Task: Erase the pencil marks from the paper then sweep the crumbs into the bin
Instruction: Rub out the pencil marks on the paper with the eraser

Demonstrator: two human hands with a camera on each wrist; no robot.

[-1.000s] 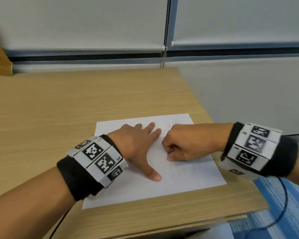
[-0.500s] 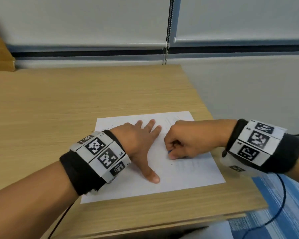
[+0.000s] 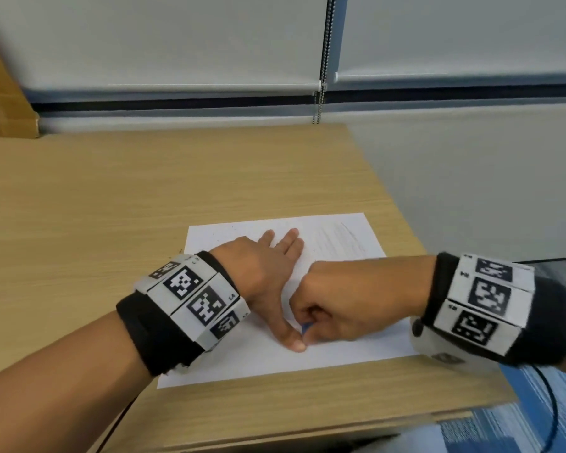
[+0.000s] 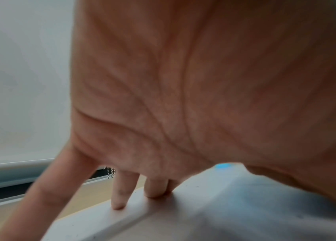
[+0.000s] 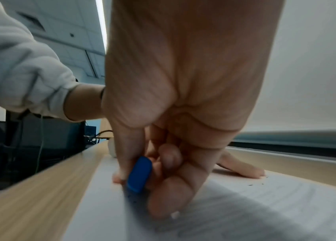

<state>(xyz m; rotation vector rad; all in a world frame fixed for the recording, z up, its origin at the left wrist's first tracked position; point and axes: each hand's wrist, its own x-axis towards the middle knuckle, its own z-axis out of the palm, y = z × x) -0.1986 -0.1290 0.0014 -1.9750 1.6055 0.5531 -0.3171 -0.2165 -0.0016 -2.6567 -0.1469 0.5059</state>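
Eraser pinched in right hand on paper, left hand flat holding sheet down.

Blue eraser (image 5: pixel 139 174) sits low centre of the right wrist view, tip down on the paper (image 3: pixel 337 246), pinched between thumb and curled fingers of the right hand (image 3: pixel 347 300); in the head view only a blue sliver shows under the knuckles. Left hand (image 3: pixel 262 273) lies spread and flat on the paper, fingers straight, gripping nothing, thumb tip just beside the eraser. Faint pencil marks (image 3: pixel 347 238) in the sheet's upper right, dark crumbs (image 5: pixel 256 184) scattered near the left fingertips. Paper lies on the desk (image 3: pixel 111 197), lower centre of frame. Left wrist view mostly palm, blurred; eraser there just a blue blob. Bin not seen.
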